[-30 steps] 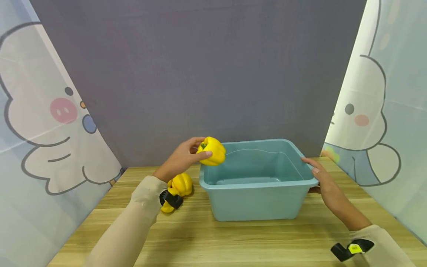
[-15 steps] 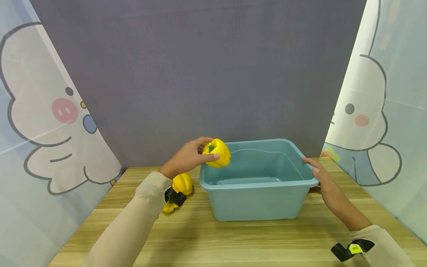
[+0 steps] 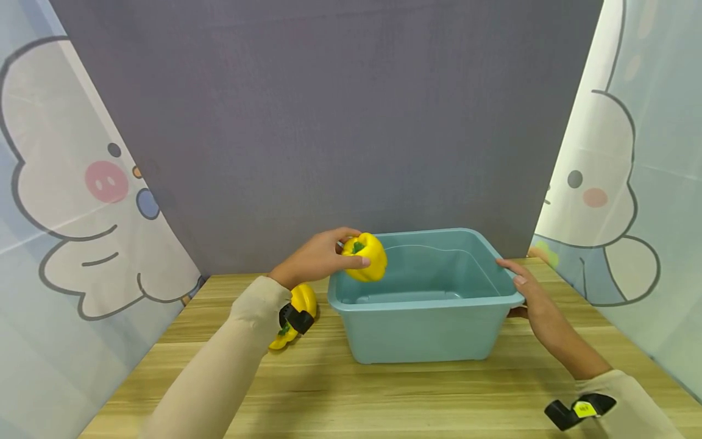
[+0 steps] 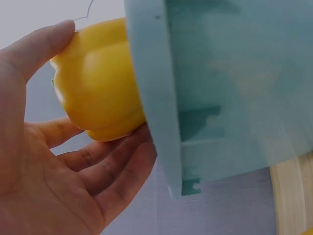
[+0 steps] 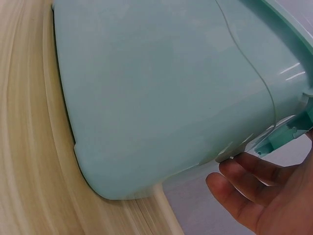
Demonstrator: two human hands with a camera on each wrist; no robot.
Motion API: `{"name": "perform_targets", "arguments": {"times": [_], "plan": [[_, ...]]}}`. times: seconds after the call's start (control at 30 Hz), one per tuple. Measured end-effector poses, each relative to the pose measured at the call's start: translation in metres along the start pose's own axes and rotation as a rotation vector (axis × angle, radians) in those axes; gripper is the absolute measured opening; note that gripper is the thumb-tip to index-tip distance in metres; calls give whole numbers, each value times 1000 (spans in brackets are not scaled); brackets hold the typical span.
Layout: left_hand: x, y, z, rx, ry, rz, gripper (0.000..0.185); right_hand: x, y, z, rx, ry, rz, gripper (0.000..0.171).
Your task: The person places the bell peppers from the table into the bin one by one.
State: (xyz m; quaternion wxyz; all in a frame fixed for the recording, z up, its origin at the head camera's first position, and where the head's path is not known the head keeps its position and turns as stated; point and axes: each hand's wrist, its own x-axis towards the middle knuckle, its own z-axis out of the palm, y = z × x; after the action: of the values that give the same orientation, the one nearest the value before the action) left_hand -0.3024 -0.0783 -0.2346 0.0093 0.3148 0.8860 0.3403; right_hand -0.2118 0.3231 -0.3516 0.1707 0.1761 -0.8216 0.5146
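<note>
My left hand (image 3: 320, 259) grips a yellow bell pepper (image 3: 366, 257) and holds it in the air over the left rim of a light blue plastic tub (image 3: 422, 332). The left wrist view shows the pepper (image 4: 98, 85) between thumb and fingers (image 4: 105, 164), right beside the tub's rim (image 4: 151, 98). My right hand (image 3: 526, 289) grips the tub's right rim, thumb on top, fingers (image 5: 244, 188) curled under the lip. A second yellow pepper (image 3: 298, 308) lies on the wooden table (image 3: 384, 390) left of the tub, partly hidden by my left wrist.
A grey backdrop stands behind the table. Cartoon-printed curtains (image 3: 82, 213) hang on both sides. Each wrist carries a black strap (image 3: 576, 408). Inside the tub I see only its bare bottom. Wooden tabletop stretches in front of the tub.
My left hand has carried the yellow pepper rightward, from just outside the tub's left rim to over it. The right hand and the tub have stayed put.
</note>
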Motion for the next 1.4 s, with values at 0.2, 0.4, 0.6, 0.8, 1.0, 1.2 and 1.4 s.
{"name": "perform_targets", "arguments": {"times": [0.2, 0.4, 0.6, 0.8, 1.0, 1.2, 1.4], "plan": [[13, 9, 1, 82, -39, 0, 64, -2, 1, 0, -6, 2, -1, 51], [23, 20, 1, 112, -91, -11, 66, -3, 0, -1, -18, 12, -4, 51], [31, 29, 1, 116, -150, -47, 72, -2, 0, 0, -28, 11, -4, 51], [41, 32, 1, 115, -187, -58, 69, 0, 1, 0, -26, 10, 4, 51], [49, 37, 5, 113, -193, -66, 66, -1, 1, 0, -20, 11, 7, 52], [57, 43, 10, 132, -203, -41, 64, -1, 1, -1, -19, 17, 1, 51], [62, 42, 15, 115, -218, -35, 64, 1, 1, 0, 1, 20, 8, 50]]}}
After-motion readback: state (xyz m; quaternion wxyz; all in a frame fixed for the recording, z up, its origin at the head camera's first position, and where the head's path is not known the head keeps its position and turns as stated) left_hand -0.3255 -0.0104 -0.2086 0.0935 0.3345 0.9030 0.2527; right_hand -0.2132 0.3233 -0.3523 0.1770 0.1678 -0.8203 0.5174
